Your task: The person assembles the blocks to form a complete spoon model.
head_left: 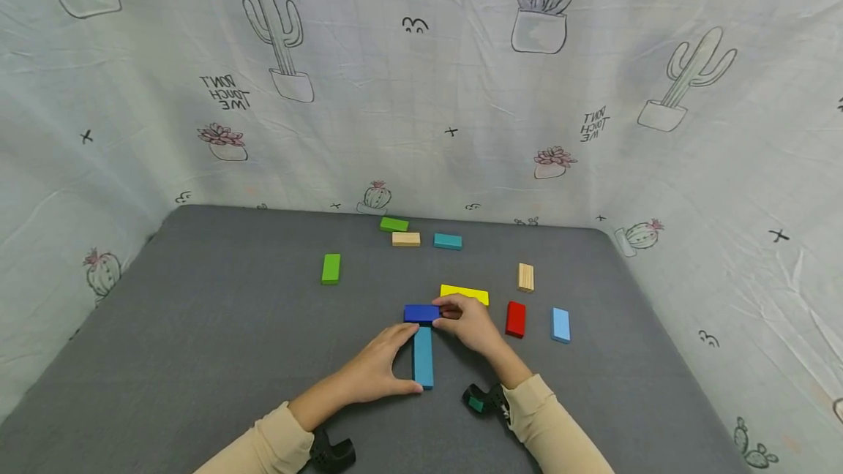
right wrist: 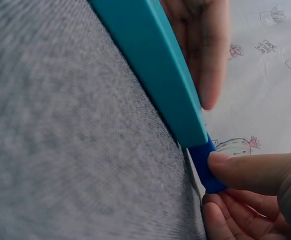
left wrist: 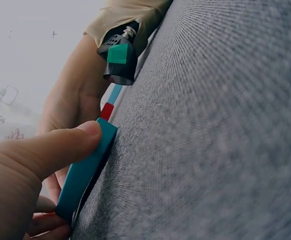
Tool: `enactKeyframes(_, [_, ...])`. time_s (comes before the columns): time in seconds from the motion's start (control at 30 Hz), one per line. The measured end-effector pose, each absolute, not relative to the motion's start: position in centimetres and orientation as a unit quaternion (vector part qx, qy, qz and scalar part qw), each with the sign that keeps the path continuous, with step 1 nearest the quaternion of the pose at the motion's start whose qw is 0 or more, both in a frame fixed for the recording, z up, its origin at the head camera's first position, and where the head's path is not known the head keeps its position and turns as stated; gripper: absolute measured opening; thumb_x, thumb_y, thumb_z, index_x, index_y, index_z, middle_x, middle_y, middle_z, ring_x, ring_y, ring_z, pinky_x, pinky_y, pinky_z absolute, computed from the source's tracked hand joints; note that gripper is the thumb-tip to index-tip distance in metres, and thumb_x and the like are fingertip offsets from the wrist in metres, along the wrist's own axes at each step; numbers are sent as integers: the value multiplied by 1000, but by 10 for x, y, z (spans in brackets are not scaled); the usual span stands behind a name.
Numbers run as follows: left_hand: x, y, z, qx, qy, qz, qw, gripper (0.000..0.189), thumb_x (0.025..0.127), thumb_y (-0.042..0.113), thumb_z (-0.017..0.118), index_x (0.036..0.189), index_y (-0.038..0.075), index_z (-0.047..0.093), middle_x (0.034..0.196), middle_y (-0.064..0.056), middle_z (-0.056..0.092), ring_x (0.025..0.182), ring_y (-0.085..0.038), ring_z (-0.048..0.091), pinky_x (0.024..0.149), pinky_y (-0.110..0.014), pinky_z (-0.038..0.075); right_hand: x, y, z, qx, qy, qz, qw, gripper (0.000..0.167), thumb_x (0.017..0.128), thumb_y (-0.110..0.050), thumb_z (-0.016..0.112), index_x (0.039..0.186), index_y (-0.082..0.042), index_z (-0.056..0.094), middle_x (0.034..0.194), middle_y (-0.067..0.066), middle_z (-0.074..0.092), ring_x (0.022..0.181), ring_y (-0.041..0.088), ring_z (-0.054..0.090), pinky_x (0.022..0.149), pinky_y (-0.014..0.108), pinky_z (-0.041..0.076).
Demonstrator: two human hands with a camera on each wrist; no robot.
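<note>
The long teal block [head_left: 424, 360] lies on the grey cloth [head_left: 197, 357] in front of the person, its length running away from them. The dark blue block [head_left: 420, 314] sits crosswise at its far end, so the 2 make a T; whether they touch or leave a thin gap, I cannot tell.

The left hand [head_left: 378, 366] grasps the teal block end to end, thumb at the near end and fingers at the far end. The right hand [head_left: 470, 324] pinches the right end of the dark blue block between thumb and fingers.

Just beyond the right hand, and partly hidden by it, is a yellow block [head_left: 470, 293]. To the right lie a red block [head_left: 516, 319], a light blue block [head_left: 560, 325] and, farther back, a wooden block [head_left: 525, 277]. Left of the yellow block is 1 green block [head_left: 331, 269]. Near the back edge, a 2nd green block [head_left: 394, 224] lies just behind a 2nd wooden block [head_left: 406, 240], with a short teal block [head_left: 448, 241] to their right.

Behind hangs a white curtain [head_left: 369, 108] printed with cacti.
</note>
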State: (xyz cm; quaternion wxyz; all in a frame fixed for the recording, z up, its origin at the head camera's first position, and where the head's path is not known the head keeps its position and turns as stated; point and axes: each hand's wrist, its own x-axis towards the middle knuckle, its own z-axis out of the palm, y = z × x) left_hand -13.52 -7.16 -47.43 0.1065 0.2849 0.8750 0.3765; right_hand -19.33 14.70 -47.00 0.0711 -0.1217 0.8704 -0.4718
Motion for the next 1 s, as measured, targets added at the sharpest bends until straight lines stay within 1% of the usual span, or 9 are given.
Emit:
enactKeyframes(0.17, [-134, -71, -473, 283, 883, 359, 109, 92, 78, 46, 75, 147, 3, 32, 148, -12, 36, 137, -32, 35, 106, -53, 36, -193, 148, -471, -134, 869, -471, 69, 28, 84, -11, 72, 112, -6, 68, 115, 12, 65, 101, 25, 65, 84, 35, 55])
enactKeyframes(0.3, [-132, -71, -473, 280, 886, 351, 112, 93, 79, 47, 74, 148, 4, 30, 148, -10, 33, 138, -30, 32, 107, -51, 36, -192, 148, -471, -150, 867, -471, 62, 29, 84, -10, 72, 112, -4, 68, 115, 14, 65, 101, 27, 65, 85, 35, 55])
enactKeyframes(0.4, [-131, -71, -474, 280, 887, 350, 109, 93, 78, 48, 73, 148, 5, 30, 148, -10, 32, 138, -29, 31, 106, -50, 37, -192, 148, -472, -155, 871, -463, 58, 29, 84, -9, 71, 112, -5, 68, 115, 13, 65, 101, 26, 65, 85, 36, 55])
enactKeyframes(0.6, [-132, -71, -476, 277, 890, 348, 99, 93, 78, 49, 74, 148, 5, 32, 144, -10, 35, 136, -28, 33, 105, -49, 39, -192, 147, -475, -167, 879, -444, 52, 29, 84, -8, 71, 113, -6, 68, 115, 11, 64, 102, 25, 64, 87, 38, 54])
enactKeyframes(0.77, [-132, -72, -475, 279, 890, 348, 89, 90, 79, 47, 74, 147, 5, 33, 142, -10, 37, 134, -29, 35, 103, -49, 40, -192, 148, -477, -179, 882, -433, 50, 29, 84, -9, 71, 113, -6, 67, 116, 10, 64, 101, 23, 64, 87, 38, 54])
enactKeyframes(1.0, [-133, -73, -477, 281, 891, 347, 87, 89, 80, 47, 73, 147, 5, 33, 142, -10, 37, 134, -28, 35, 103, -49, 40, -191, 149, -478, -189, 884, -425, 48, 29, 85, -10, 70, 114, -7, 67, 115, 9, 64, 102, 22, 64, 87, 38, 54])
